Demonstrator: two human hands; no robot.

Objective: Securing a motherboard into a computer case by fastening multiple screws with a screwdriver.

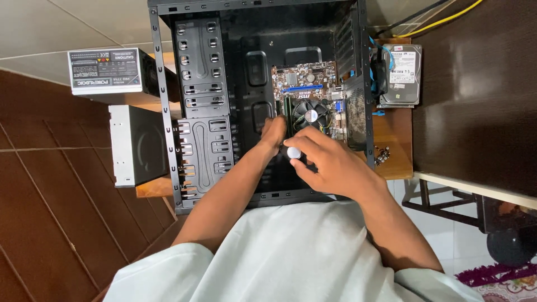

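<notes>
- At the far left, a power supply unit (106,71) with a white label plate lies on the wooden worktop (394,140), near the edge and apart from the case.
- Just below it, a grey optical drive (137,145) lies flat beside the case, probably kept outside so the inside stays free for the hands.
- The black computer case (184,112) lies on its side with the open face up, so the person can look and reach straight down into it. Its drive cage with empty bays is on the left part.
- The left hand (274,133) reaches into the case, and its fingers press down at the lower left edge of the motherboard (305,84), it seems to hold the board steady. Whether these fingers are together or apart I cannot tell, because they are partly hidden.
- The right hand (327,162) is just beside it, with the fingers closed around the dark handle of a screwdriver (293,152), whose round pale cap points up to the camera. The tool stands upright over the lower edge of the board, just below the round cooler fan (310,114).
- Small screws (383,155) lie loose on the worktop right of the case, near the hand.
- At the far right, a hard disk (403,75) rests on the worktop with blue cables beside it.
</notes>
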